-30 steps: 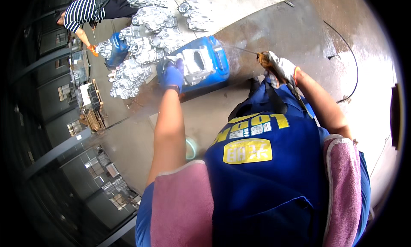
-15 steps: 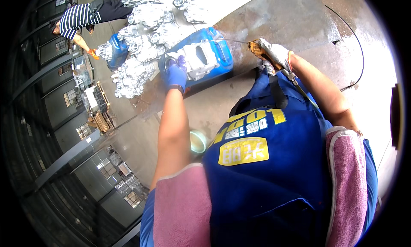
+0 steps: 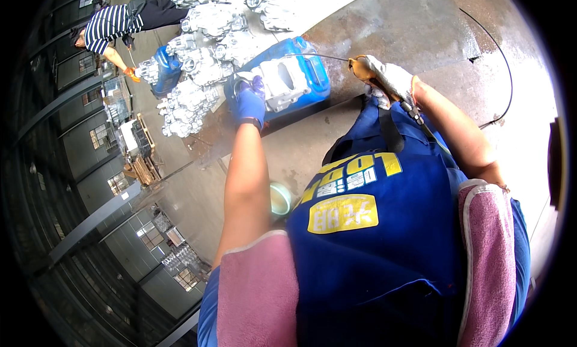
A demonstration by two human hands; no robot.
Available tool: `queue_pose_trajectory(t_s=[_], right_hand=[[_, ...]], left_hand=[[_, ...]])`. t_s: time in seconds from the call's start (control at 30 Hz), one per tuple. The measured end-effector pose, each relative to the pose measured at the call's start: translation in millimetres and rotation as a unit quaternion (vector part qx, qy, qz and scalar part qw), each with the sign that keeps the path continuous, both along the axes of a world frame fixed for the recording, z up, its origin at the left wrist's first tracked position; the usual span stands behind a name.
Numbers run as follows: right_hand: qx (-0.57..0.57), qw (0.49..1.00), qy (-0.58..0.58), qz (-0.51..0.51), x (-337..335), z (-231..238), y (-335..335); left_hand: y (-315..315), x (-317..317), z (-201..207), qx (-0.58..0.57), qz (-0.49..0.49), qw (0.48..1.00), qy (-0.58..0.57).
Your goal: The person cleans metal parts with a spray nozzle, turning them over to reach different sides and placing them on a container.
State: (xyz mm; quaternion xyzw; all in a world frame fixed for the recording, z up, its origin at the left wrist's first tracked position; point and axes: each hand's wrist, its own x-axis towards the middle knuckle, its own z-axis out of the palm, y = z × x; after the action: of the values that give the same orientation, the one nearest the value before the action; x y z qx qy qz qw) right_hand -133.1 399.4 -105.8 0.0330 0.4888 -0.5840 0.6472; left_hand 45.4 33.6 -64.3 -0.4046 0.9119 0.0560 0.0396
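While your left hand (image 3: 249, 100) steadies the casting (image 3: 282, 82) in the blue tub (image 3: 312, 76), fingers pressed on it, your right hand (image 3: 384, 76) grips the spray wand (image 3: 318, 57); the casting pile (image 3: 198, 76) on the floor remains unwashed, I judge.

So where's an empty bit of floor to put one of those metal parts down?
Bare concrete lies right of the blue tub, inside the black hose loop, and between the tub and the apron. Left of the tub it is crowded: the pile of metal parts reaches the other worker.
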Motion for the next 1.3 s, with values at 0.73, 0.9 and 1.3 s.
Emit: queue_pose_trajectory(t_s=[0.73,0.9,1.3], right_hand=[[-0.016,1.0,-0.002,-0.018,-0.8,0.8,8.5],[-0.048,0.995,-0.08,0.036,-4.1,31.5,16.6],[0.005,1.0,-0.001,0.004,-2.3,0.8,9.1]], left_hand=[[24.3,-15.7,24.3,0.038,0.057,0.997,-0.028],[19.6,-10.2,22.0,0.042,0.056,0.997,-0.015],[35.8,-19.8,27.3,0.036,0.051,0.998,0.016]])
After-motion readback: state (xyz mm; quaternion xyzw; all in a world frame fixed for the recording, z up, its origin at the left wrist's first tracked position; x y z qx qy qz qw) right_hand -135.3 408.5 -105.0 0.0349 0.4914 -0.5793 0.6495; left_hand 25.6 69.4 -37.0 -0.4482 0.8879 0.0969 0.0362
